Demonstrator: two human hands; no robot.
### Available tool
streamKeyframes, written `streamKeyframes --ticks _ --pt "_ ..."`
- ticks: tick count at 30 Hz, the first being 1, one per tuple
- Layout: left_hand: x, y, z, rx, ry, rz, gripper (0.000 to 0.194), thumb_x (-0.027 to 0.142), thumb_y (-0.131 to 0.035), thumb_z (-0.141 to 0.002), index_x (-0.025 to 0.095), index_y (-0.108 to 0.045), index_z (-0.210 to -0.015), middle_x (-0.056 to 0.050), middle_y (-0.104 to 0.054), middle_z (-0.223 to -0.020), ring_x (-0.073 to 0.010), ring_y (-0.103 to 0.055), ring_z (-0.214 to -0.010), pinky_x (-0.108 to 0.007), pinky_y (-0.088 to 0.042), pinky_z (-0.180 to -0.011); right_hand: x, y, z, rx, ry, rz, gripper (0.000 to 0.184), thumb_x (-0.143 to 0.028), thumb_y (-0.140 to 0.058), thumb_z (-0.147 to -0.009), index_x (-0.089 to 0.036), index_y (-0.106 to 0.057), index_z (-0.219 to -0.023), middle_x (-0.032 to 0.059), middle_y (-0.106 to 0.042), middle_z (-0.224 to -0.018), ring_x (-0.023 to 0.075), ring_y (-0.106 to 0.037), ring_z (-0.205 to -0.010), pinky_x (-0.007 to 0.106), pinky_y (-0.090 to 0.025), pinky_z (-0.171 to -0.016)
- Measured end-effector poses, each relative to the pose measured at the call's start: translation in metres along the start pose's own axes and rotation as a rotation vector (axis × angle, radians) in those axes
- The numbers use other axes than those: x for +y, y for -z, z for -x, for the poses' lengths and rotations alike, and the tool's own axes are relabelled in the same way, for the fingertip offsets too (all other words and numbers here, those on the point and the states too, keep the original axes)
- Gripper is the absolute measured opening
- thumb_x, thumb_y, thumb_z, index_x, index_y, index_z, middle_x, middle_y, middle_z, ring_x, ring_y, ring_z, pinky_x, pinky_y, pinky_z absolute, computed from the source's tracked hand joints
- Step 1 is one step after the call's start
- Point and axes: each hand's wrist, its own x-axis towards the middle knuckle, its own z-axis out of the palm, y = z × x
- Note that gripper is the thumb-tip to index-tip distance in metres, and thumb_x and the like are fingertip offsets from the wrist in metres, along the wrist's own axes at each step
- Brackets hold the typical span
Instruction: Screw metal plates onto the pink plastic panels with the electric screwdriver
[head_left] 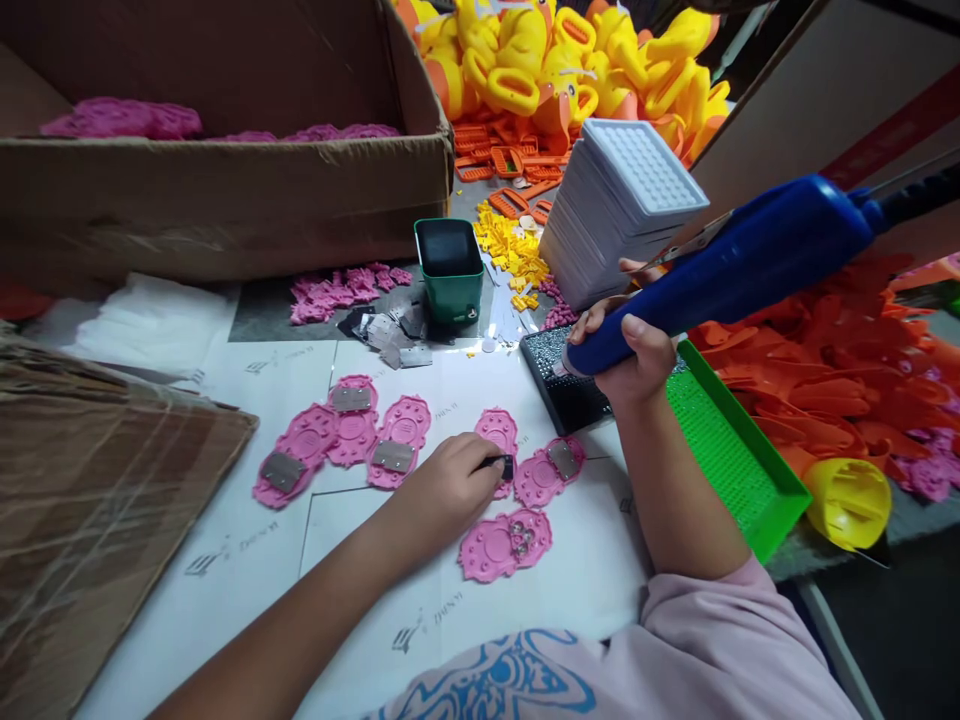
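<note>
My right hand (639,362) grips a blue electric screwdriver (739,258). Its tip points down at a black tray (541,372) of small shiny screws. Closed around a small dark metal plate (507,467), my left hand (454,485) rests over a pink plastic piece (496,427) and hides part of it. Just right of that hand, a pink piece (536,482) carries a grey metal plate (565,460). Nearer me lies a pink piece (486,548) with round metal contacts showing. Further pink pieces with grey plates (394,456) lie to the left on the white sheet.
Loose metal plates (397,335) lie beside a green container (451,270). A stack of white trays (615,200) stands behind the screw tray. A green tray (739,455) and orange parts (832,370) are at right. Cardboard boxes (225,200) (97,510) border the left; yellow ducks (517,60) pile behind.
</note>
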Motion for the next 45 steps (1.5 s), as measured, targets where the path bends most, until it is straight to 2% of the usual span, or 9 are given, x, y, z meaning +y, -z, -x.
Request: streamKeyframes --ticks 10,14,19,26,30,34,36,41,45 --pt "0.0 0.0 -0.001 -0.001 -0.021 -0.043 0.019 0.012 -0.044 -0.093 0.011 -0.064 -0.091 -0.013 -0.063 -0.092 -0.0206 -0.056 -0.086 -0.037 -0.051 -0.072 0.002 0.001 0.0 -0.047 -0.052 0.002 0.035 -0.04 -0.073 -0.059 -0.024 -0.053 -0.083 -0.0051 -0.059 -0.057 0.0148 -0.057 -0.047 0.03 -0.045 -0.049" --pt "-0.001 -0.002 -0.001 0.004 -0.017 -0.061 0.021 0.01 -0.043 -0.093 0.012 -0.063 -0.093 -0.012 -0.063 -0.094 -0.0206 -0.057 -0.087 -0.037 -0.05 -0.073 0.001 -0.001 -0.001 -0.018 -0.066 0.029 0.036 -0.042 -0.073 -0.056 -0.025 -0.054 -0.081 -0.0057 -0.058 -0.055 0.0152 -0.056 -0.046 0.031 -0.045 -0.049" --pt "-0.001 -0.001 -0.002 0.018 -0.02 -0.087 0.02 0.009 -0.043 -0.092 0.01 -0.063 -0.09 -0.012 -0.063 -0.091 -0.0204 -0.056 -0.084 -0.036 -0.049 -0.071 0.0 0.001 -0.001 -0.015 -0.03 0.026 0.036 -0.04 -0.069 -0.06 -0.026 -0.054 -0.089 -0.0056 -0.058 -0.056 0.015 -0.056 -0.047 0.03 -0.045 -0.049" --pt "-0.002 0.0 -0.001 0.02 0.016 -0.092 0.026 0.01 -0.038 -0.094 0.011 -0.064 -0.09 -0.012 -0.063 -0.091 -0.0208 -0.055 -0.085 -0.037 -0.048 -0.07 -0.033 -0.007 0.002 -0.016 -0.014 0.046 0.036 -0.038 -0.062 -0.062 -0.032 -0.058 -0.097 -0.0047 -0.057 -0.056 0.018 -0.054 -0.047 0.033 -0.045 -0.047" --pt "-0.002 -0.002 0.0 0.013 0.037 -0.11 0.027 0.012 -0.039 -0.095 0.011 -0.064 -0.087 -0.011 -0.062 -0.088 -0.0206 -0.053 -0.083 -0.036 -0.046 -0.07 -0.042 -0.022 0.016 -0.219 -0.093 -0.033 0.039 -0.04 -0.067 -0.061 -0.032 -0.06 -0.099 -0.003 -0.06 -0.059 0.0191 -0.056 -0.049 0.036 -0.048 -0.049" --pt "-0.002 -0.004 0.001 0.009 0.057 -0.124 0.025 0.012 -0.041 -0.095 0.011 -0.064 -0.084 -0.01 -0.06 -0.086 -0.0204 -0.053 -0.083 -0.035 -0.044 -0.07 -0.03 -0.033 0.035 -0.426 -0.191 -0.088 0.028 -0.043 -0.07 -0.064 -0.023 -0.062 -0.083 0.0001 -0.057 -0.063 0.0173 -0.056 -0.052 0.036 -0.049 -0.051" --pt "-0.002 -0.005 0.001 0.022 0.06 -0.133 0.025 0.012 -0.042 -0.095 0.011 -0.063 -0.082 -0.009 -0.06 -0.085 -0.0202 -0.053 -0.083 -0.035 -0.043 -0.071 -0.023 -0.036 0.042 -0.459 -0.189 -0.097 0.027 -0.043 -0.07 -0.066 -0.021 -0.062 -0.08 0.0004 -0.055 -0.062 0.0165 -0.055 -0.052 0.036 -0.048 -0.052" --pt "-0.002 -0.007 0.002 0.025 0.07 -0.136 0.024 0.012 -0.044 -0.094 0.011 -0.063 -0.079 -0.008 -0.059 -0.083 -0.0201 -0.052 -0.085 -0.035 -0.044 -0.074 -0.017 -0.034 0.049 -0.527 -0.177 -0.129 0.032 -0.037 -0.066 -0.069 -0.024 -0.062 -0.098 0.0002 -0.058 -0.07 0.0174 -0.058 -0.059 0.035 -0.048 -0.056" --pt "-0.003 -0.009 0.002 0.015 0.08 -0.149 0.022 0.013 -0.046 -0.093 0.012 -0.062 -0.078 -0.008 -0.058 -0.083 -0.0207 -0.052 -0.085 -0.035 -0.043 -0.074 -0.016 -0.03 0.05 -0.562 -0.233 -0.082 0.026 -0.04 -0.065 -0.069 -0.02 -0.064 -0.086 0.0013 -0.056 -0.071 0.0177 -0.057 -0.062 0.036 -0.046 -0.06"
